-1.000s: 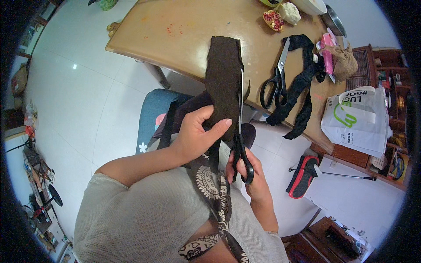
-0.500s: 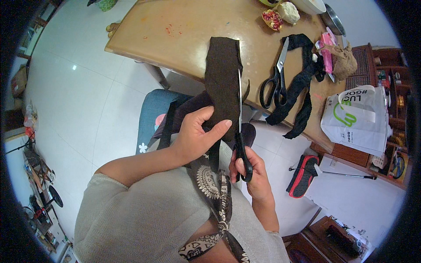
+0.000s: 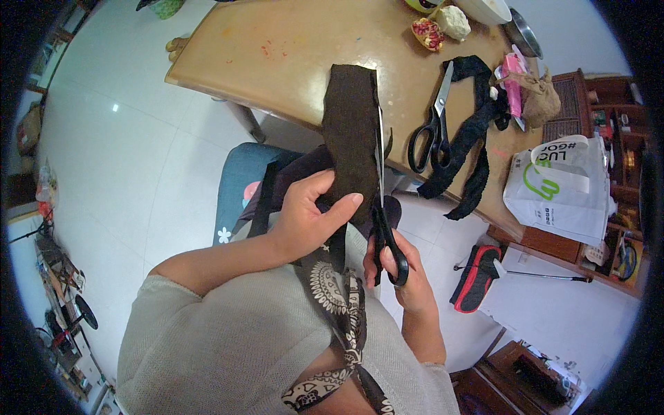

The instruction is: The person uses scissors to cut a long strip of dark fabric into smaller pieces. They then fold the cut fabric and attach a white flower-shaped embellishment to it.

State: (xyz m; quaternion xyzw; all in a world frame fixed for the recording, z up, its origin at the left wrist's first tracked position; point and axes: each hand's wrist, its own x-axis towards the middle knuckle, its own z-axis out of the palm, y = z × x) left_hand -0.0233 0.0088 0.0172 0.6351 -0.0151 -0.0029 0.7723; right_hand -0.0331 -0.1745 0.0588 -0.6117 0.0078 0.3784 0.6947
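Note:
A long strip of dark brown cloth (image 3: pixel 351 124) stretches from my lap up over the table's edge. My left hand (image 3: pixel 311 211) grips its near part, thumb on top and the other fingers underneath. My right hand (image 3: pixel 404 273) has its fingers in the handles of black-handled scissors (image 3: pixel 382 207), and the blades lie along the cloth's right edge, pointing away from me. A thin dark sliver of cloth (image 3: pixel 389 140) curls out beside the blades. To the right on the table rests a second pair of scissors (image 3: pixel 434 131), next to crumpled black cloth strips (image 3: pixel 460 155).
The tan table (image 3: pixel 277 41) carries a piece of pomegranate (image 3: pixel 427 34), a pale lump (image 3: pixel 454 22), bowls, a pink packet (image 3: pixel 512 86) and a white bag (image 3: pixel 557 187) near its right end. A blue stool (image 3: pixel 232 180) stands under my legs. A red-and-black slipper (image 3: pixel 477 277) lies on the floor.
The scissor handles have spread apart and my right hand has shifted slightly to the right. The cloth's far end sits a little nearer to me. My left hand keeps its hold.

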